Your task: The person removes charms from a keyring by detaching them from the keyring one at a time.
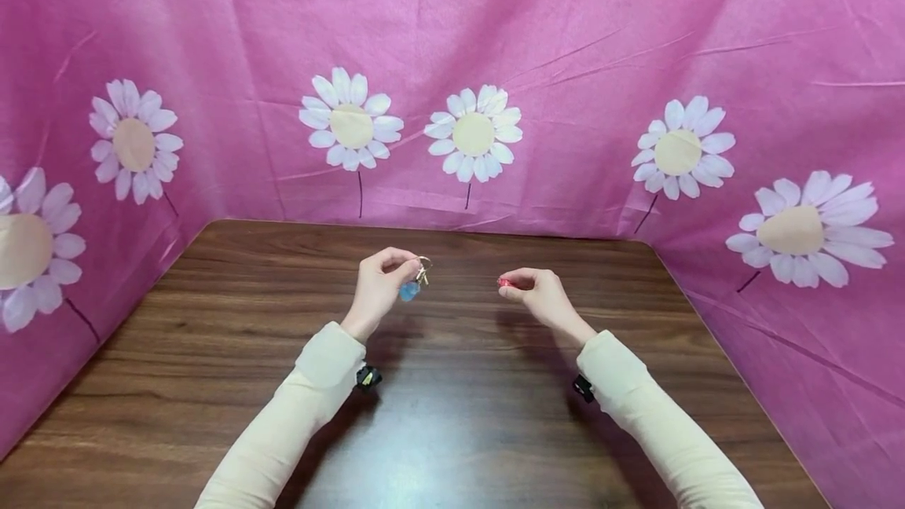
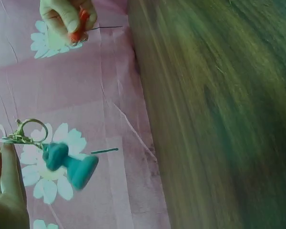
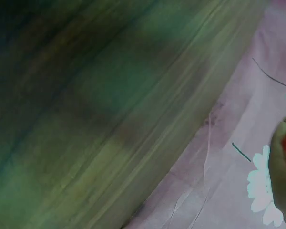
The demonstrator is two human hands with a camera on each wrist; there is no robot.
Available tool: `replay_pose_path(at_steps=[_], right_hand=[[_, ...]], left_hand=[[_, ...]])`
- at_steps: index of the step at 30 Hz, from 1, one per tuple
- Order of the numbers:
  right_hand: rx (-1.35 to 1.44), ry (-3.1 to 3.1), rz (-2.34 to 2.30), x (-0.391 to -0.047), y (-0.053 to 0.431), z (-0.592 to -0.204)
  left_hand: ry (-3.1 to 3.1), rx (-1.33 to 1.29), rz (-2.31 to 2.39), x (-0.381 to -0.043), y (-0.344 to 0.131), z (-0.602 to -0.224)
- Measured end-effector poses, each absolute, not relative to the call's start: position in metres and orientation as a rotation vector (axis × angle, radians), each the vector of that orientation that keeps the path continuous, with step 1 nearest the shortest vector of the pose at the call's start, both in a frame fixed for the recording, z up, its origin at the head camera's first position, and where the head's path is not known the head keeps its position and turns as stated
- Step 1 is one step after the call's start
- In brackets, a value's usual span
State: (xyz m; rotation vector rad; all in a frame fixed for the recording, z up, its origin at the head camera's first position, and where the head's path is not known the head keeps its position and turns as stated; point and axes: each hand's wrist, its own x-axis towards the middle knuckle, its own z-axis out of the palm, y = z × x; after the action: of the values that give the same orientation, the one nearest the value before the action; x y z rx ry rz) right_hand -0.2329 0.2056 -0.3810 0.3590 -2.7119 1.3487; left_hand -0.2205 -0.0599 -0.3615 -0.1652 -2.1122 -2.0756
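My left hand (image 1: 378, 285) pinches a keychain by its metal end, held up over the table. Its gold ring and clasp (image 1: 423, 269) stick out past the fingertips, and a blue charm (image 1: 408, 291) dangles below them. In the left wrist view the charm (image 2: 70, 164) looks teal, with a rounded top and a wider base. To the right, my right hand (image 1: 543, 295) pinches a small red object (image 1: 504, 283) between thumb and fingers. That red piece (image 2: 80, 26) is partly covered by the fingers, so its kind stays hidden. The two hands are apart, facing each other.
A brown wood-grain table (image 1: 452, 383) lies beneath both hands. Pink cloth (image 1: 566, 14) printed with white daisies hangs around its back and sides. Each wrist carries a small black camera, one of them (image 1: 368, 377) below the left cuff.
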Motion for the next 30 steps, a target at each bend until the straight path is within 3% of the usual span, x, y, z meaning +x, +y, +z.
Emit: replay_pose_path(at_steps=[16,30], right_hand=[[0.343,-2.84,1.227,-0.307,0.183,-0.412],[0.237,-2.94,1.242,-0.315,0.185,-0.428]], left_hand=[[-2.301,-0.389,-2.058,-0.195,-0.068,-0.358],[-2.337,-0.541,-1.985,-0.195,-0.071,-0.357]])
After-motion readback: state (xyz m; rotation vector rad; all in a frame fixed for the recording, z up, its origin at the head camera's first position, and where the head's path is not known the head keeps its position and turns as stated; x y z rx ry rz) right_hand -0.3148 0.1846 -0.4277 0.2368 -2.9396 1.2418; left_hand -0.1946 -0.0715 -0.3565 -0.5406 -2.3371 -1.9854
